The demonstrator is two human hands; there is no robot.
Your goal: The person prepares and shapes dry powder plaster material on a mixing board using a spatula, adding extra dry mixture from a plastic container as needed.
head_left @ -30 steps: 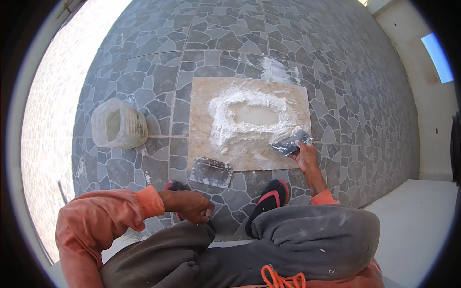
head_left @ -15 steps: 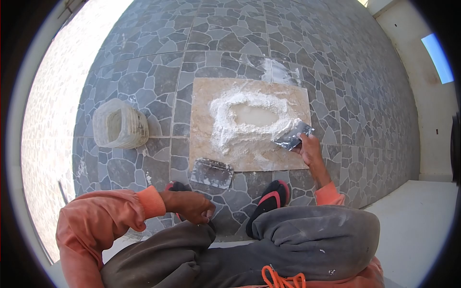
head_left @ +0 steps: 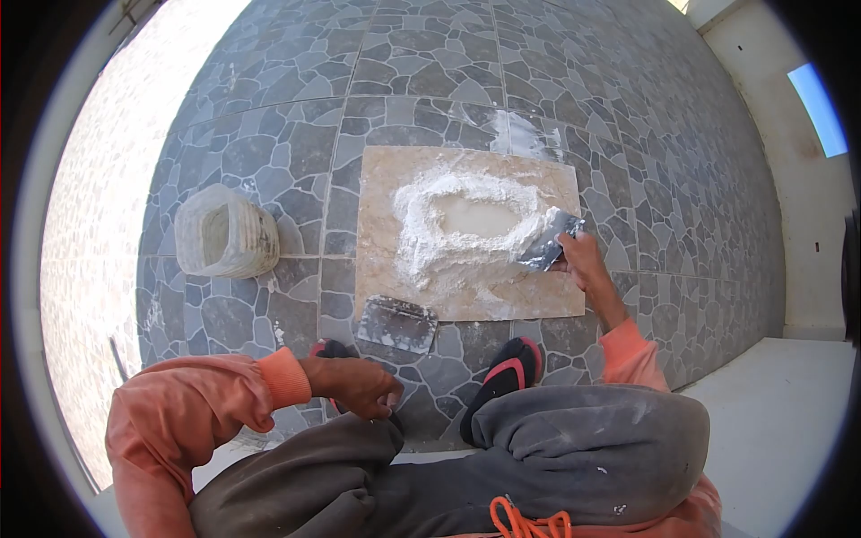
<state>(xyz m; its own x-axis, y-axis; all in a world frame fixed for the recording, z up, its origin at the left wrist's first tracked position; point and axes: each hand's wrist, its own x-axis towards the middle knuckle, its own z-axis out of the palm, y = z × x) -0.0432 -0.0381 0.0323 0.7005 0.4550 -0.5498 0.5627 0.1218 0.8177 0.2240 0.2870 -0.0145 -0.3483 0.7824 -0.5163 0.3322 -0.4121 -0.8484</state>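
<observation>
Keeping the scraper [head_left: 545, 247] shallow should avoid breaching the powder ring [head_left: 416, 240] around its pale pool [head_left: 484, 218]. In the head view, the right hand [head_left: 585, 257] has fingers clamped on it at the ring's right edge, over the board [head_left: 547, 303]; the left hand's [head_left: 360, 386] curl, contact unclear.

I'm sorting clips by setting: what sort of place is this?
Probably a shaded patio or porch serving as a work spot: stone-patterned floor, a sunlit strip at the picture's left, and white powder heaped on a beige slab.
</observation>
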